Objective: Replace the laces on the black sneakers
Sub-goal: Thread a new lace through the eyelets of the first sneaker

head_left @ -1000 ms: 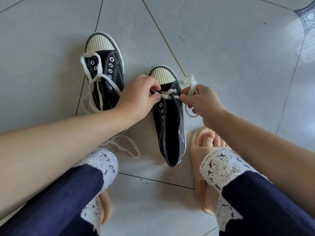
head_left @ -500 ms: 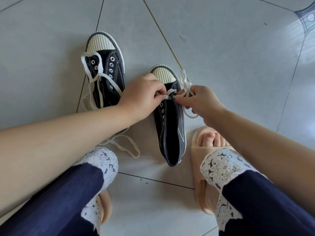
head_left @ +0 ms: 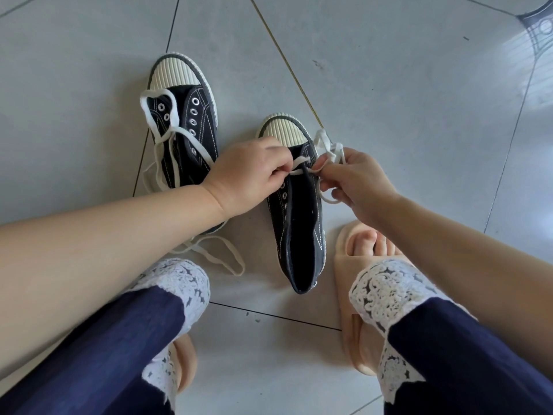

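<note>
A beige slipper [head_left: 356,351] sits beside the nearer black sneaker [head_left: 299,229] on the tiled floor [head_left: 404,100]. Near its toe cap, the left hand [head_left: 248,178] and right hand [head_left: 356,181] each pinch the white lace [head_left: 300,160]. Beyond, the farther sneaker [head_left: 200,115] wears a loose lace [head_left: 155,124].

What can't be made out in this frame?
Head view only:
Front eyelets of the nearer black canvas sneaker: covered by the left hand and right hand pinching the white flat lace.
Heel of the farther black canvas sneaker: behind the left forearm.
</note>
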The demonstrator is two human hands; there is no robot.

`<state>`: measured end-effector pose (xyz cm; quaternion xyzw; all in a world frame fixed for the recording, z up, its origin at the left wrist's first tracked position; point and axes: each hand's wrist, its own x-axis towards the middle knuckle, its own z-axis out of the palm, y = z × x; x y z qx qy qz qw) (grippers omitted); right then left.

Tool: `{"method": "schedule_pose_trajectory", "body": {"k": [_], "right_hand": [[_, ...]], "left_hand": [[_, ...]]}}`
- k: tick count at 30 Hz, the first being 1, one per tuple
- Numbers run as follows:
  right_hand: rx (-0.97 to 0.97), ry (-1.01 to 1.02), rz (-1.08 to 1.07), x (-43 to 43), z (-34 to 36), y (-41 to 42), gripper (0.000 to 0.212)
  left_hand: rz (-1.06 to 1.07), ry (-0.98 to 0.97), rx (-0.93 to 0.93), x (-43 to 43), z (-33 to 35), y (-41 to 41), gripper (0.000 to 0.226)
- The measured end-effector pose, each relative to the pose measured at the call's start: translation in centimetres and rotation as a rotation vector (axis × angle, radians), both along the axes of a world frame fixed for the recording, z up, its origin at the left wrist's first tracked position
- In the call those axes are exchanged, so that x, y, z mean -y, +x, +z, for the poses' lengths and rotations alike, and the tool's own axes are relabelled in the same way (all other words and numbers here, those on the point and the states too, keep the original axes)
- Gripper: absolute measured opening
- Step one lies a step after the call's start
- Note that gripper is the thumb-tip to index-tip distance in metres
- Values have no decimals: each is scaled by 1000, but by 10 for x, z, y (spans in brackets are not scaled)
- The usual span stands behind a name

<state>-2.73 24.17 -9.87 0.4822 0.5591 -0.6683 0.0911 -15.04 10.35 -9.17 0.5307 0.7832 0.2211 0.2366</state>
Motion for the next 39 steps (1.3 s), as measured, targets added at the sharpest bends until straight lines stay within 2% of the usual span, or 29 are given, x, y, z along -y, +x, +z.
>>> {"method": "schedule_pose_trajectory", "body": {"k": [5,9,14,21,25,29,31,39], "right_hand": [[3,-169,44,1,2,-3,10],[66,-92,96,2,1,-6,17],[154,-84,52,-1,-1,-10,13],[289,129,366,-14,5,-15,19],[358,115,512,-16,9,-19,23],[321,-42,434,-15,8,-16,13],[274,-56,397,-12,6,-12,11],[127,350,523,7,0,4,21]], "left_hand": [[78,-41,82,-6,0,1,11],[104,-107,120,-13,-1,0,14],[99,-134,126,-15,0,-2,13],[2,-46,-30,-10,-2,3,16],[-153,49,-108,-7,3,5,8],[-240,100,-159,-3,8,5,19],[-263,109,-172,-2,8,4,26],[-391,111,-190,2,1,3,24]]}}
